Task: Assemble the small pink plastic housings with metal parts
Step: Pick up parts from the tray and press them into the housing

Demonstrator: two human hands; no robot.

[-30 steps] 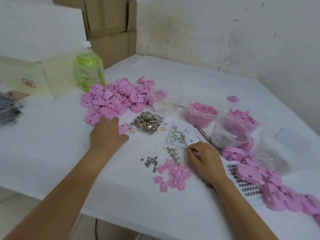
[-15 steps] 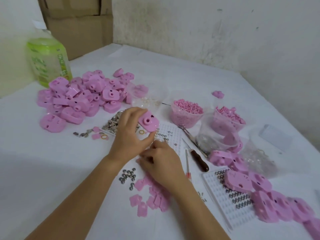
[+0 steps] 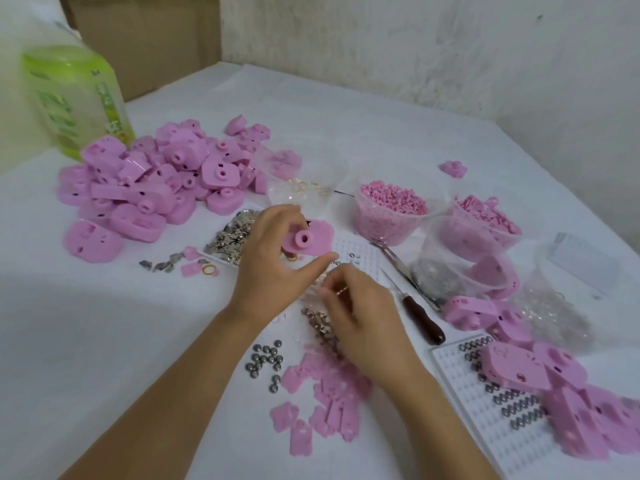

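Gripped a small pink plastic housing between thumb and fingers of left hand. Curled right hand fingertips just beneath, over loose silver metal pieces; could not tell whether clamped on anything.

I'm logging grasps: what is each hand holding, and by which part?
The left hand grips a pink housing by its edges; whether the right hand holds anything cannot be told.

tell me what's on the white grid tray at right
Pink housings lie across the white grid tray, with rows of small metal rings beside them. Holes beneath the housings are covered.
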